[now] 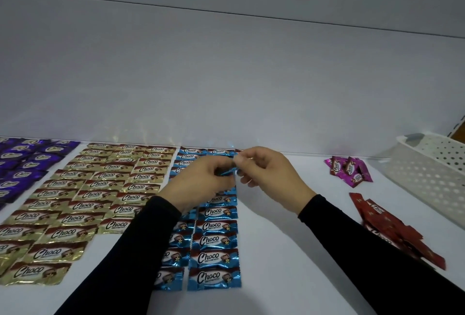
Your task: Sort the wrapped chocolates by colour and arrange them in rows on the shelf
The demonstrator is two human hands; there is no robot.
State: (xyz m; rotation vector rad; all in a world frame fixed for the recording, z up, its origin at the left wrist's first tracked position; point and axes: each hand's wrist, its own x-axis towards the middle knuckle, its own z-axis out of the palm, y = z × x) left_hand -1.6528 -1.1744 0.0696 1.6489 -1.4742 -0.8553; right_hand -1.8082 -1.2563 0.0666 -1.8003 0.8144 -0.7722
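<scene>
Here, both hands pinch one blue chocolate (227, 171) at frame centre.
Left hand (201, 183) and right hand (266, 173) fingers clamp its ends above the blue rows (214, 244) on the shelf (289, 251); gold rows (83, 204) lie left, red pile (392, 229) right.

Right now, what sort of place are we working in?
Probably a shop display shelf: a plain white shelf backed by a white panel, rows of gold chocolates and blue chocolates laid out by colour, and a white perforated basket at the right.
</scene>
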